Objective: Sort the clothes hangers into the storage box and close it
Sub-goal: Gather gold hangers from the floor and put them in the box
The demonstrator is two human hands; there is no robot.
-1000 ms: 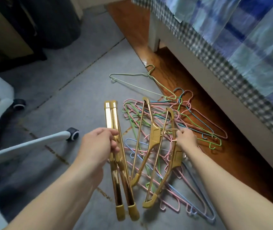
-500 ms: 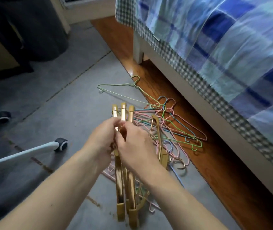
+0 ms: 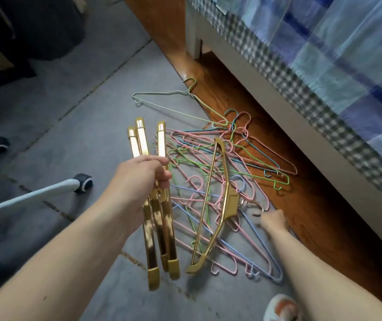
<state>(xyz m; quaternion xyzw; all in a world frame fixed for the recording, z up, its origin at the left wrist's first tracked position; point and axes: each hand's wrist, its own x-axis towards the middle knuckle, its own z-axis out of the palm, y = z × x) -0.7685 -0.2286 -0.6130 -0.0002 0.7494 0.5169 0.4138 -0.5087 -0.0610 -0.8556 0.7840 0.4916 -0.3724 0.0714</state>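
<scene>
Your left hand point(image 3: 139, 181) now grips three gold hangers point(image 3: 160, 218); right hand point(image 3: 272, 222) has let go, fingers reaching the last gold hanger's point(image 3: 224, 200) hook at 3 o'clock, grip unclear. No storage box visible.

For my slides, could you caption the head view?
Left hand grips three gold hangers; right hand reaches a fourth atop wire hangers.

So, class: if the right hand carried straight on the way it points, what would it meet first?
Probably the metal hook of the gold hanger lying on the pile; the right hand is blurred, so depth is uncertain.
</scene>
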